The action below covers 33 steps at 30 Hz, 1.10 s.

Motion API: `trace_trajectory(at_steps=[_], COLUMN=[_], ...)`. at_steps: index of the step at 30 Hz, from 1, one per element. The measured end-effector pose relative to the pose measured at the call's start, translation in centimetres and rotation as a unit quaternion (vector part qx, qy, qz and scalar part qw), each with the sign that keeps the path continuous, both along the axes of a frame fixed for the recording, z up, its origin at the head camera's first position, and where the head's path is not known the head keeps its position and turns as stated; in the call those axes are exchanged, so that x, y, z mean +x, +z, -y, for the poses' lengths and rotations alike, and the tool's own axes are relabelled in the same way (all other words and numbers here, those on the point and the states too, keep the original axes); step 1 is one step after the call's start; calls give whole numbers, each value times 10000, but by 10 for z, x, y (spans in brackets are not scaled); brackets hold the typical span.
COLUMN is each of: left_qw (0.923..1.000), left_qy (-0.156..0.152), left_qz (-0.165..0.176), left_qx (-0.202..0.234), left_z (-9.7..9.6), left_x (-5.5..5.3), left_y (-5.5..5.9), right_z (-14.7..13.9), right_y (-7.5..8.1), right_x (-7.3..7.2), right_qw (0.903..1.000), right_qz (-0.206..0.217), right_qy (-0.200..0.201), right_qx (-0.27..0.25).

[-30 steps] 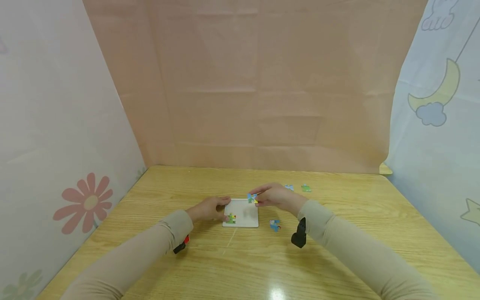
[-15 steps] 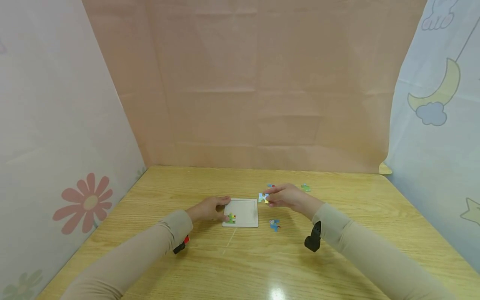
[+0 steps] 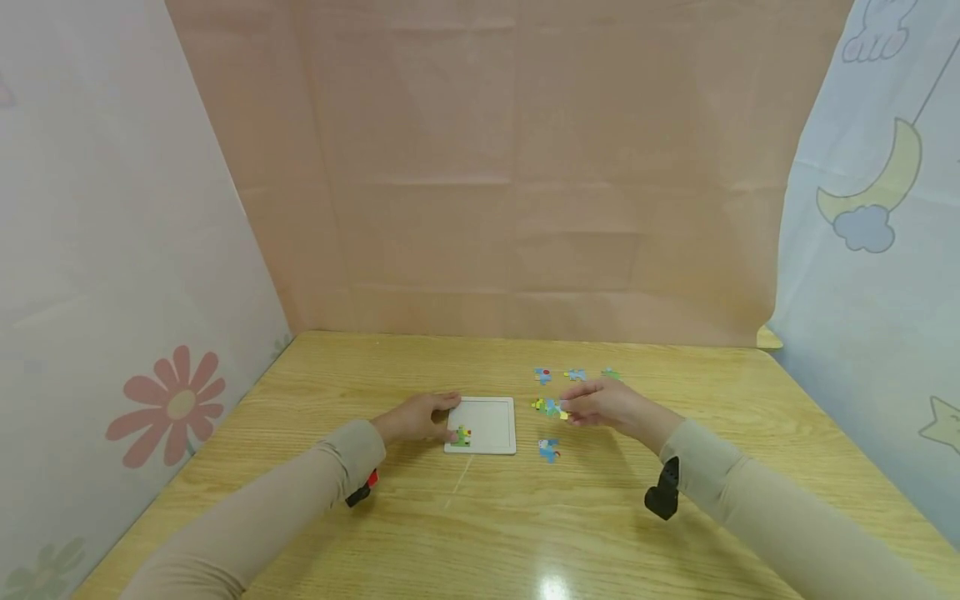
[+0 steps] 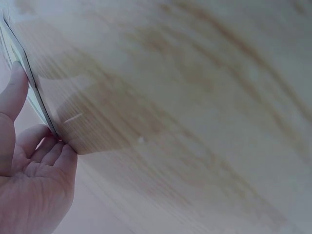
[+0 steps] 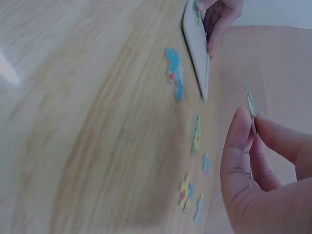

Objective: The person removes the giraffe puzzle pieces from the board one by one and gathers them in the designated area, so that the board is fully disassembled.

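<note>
A white square puzzle tray (image 3: 491, 425) lies flat on the table, a green puzzle piece (image 3: 462, 437) in its near left corner. At the tray's left edge, my left hand (image 3: 416, 417) holds it, thumb by that piece. In the left wrist view the thumb (image 4: 17, 87) lies over the rim and the other fingers bend against the edge. To the right of the tray, my right hand (image 3: 611, 407) pinches a light blue and yellow puzzle piece (image 5: 250, 103) between thumb and fingertips, raised off the table. A yellow-green piece (image 3: 538, 404) lies just beside it.
Beyond the right hand lie a blue piece with a red spot (image 3: 543, 376), another blue piece (image 3: 576, 375) and a green piece (image 3: 611, 372). Nearer, a blue and white piece (image 3: 549, 450) sits right of the tray. A beige backdrop (image 3: 480, 208) closes off the table's far side.
My right hand has moved right, from over the tray's far right corner to beside it, still pinching the piece. The left hand and the tray have stayed put.
</note>
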<state>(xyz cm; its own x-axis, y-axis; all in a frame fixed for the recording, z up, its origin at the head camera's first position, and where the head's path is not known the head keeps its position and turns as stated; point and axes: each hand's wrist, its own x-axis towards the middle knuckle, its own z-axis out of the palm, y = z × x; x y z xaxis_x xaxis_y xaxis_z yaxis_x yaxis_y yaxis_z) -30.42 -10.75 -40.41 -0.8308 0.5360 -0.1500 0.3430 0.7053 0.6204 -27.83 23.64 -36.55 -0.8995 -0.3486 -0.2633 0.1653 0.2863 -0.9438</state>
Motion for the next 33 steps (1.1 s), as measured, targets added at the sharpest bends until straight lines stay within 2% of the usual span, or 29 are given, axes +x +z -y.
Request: trace_trajectory(at_steps=[6, 11, 17, 23, 33], left_qw=[9999, 10000, 10000, 9998, 9998], left_qy=[70, 12, -12, 106, 109], left_qz=[131, 78, 72, 158, 122], left_qx=[25, 9, 47, 92, 68], left_z=[0, 0, 0, 0, -1], left_x=[0, 1, 2, 4, 4], left_y=[0, 2, 2, 3, 5], right_z=[-12, -20, -24, -25, -27], right_y=[-7, -16, -22, -22, -25], right_x=[7, 10, 18, 25, 25], right_qw=[9995, 9990, 9936, 9838, 9840], right_qz=[202, 252, 245, -84, -268], right_qy=[-201, -231, -511, -773, -755], right_qx=[105, 301, 980, 1614, 1592])
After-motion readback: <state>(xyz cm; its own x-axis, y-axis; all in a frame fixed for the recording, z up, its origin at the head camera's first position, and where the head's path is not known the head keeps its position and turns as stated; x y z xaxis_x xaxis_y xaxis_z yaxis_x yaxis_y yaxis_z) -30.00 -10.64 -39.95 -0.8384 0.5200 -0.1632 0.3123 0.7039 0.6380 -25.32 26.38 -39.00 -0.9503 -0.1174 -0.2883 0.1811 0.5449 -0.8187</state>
